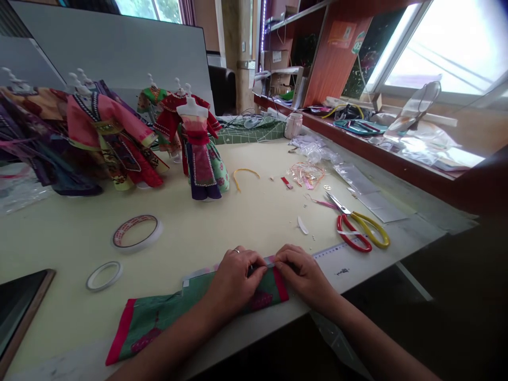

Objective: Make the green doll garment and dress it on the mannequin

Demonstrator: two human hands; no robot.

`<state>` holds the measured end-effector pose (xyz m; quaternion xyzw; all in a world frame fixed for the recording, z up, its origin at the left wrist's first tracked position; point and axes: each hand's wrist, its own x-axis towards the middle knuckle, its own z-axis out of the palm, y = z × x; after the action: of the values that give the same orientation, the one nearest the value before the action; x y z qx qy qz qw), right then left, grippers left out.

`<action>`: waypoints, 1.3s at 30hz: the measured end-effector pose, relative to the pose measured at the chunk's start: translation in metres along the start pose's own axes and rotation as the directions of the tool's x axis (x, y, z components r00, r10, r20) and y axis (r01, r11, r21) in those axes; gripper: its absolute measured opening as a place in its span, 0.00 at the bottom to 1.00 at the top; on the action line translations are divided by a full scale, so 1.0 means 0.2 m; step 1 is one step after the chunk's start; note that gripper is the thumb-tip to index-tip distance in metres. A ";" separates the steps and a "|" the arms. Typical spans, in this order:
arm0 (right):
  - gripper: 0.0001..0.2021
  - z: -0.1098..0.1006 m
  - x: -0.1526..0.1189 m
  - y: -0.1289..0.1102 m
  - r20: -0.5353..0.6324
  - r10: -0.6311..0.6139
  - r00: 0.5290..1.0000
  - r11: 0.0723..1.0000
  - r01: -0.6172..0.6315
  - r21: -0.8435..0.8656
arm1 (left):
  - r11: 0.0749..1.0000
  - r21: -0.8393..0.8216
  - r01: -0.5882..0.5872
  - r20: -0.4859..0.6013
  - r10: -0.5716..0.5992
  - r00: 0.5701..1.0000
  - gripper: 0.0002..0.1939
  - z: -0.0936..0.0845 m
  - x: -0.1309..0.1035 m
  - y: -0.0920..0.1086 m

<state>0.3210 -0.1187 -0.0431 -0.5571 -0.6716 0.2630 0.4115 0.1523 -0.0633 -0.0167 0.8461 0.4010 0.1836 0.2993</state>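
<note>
Green cloth (193,292) in narrow pinch of both hands (237,275) (304,273); tape roll (139,245) lettering illegible

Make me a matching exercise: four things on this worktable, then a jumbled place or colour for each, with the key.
1. scissors
2. larger tape roll
3. red-ended green cloth
4. dark-screened device

A. just beyond a smaller roll
B. red and yellow grips
C. at the picture's left edge
D. left hand and right hand at its far edge

Pairs: 1-B, 2-A, 3-D, 4-C
</note>
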 end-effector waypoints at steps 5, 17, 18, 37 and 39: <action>0.07 0.00 0.00 0.00 -0.051 0.028 0.998 1.000 -0.028 -0.001 | 0.996 -0.037 0.082 0.019 -0.082 0.996 0.07 -0.04 0.00 0.00; 0.08 0.00 -0.01 0.00 -0.069 0.014 0.998 0.999 -0.016 -0.028 | 0.990 -0.053 0.134 0.084 -0.129 0.988 0.10 -0.05 -0.01 -0.03; 0.08 0.00 -0.01 0.00 -0.067 0.011 0.998 1.000 -0.013 -0.026 | 0.990 -0.042 0.136 0.085 -0.132 0.988 0.10 -0.05 -0.01 -0.03; 0.04 0.02 0.00 -0.02 -0.042 0.081 0.996 0.994 -0.077 0.082 | 0.985 -0.172 0.014 0.016 -0.011 1.000 0.05 -0.01 0.02 0.02; 0.04 0.02 0.00 -0.03 -0.048 0.136 0.990 0.980 -0.128 0.155 | 0.969 -0.236 0.070 0.027 -0.065 0.998 0.06 -0.02 0.02 0.03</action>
<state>0.3134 -0.1190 -0.0397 -0.5749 -0.5990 0.3238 0.4537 0.1551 -0.0614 -0.0098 0.7919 0.4019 0.2120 0.4080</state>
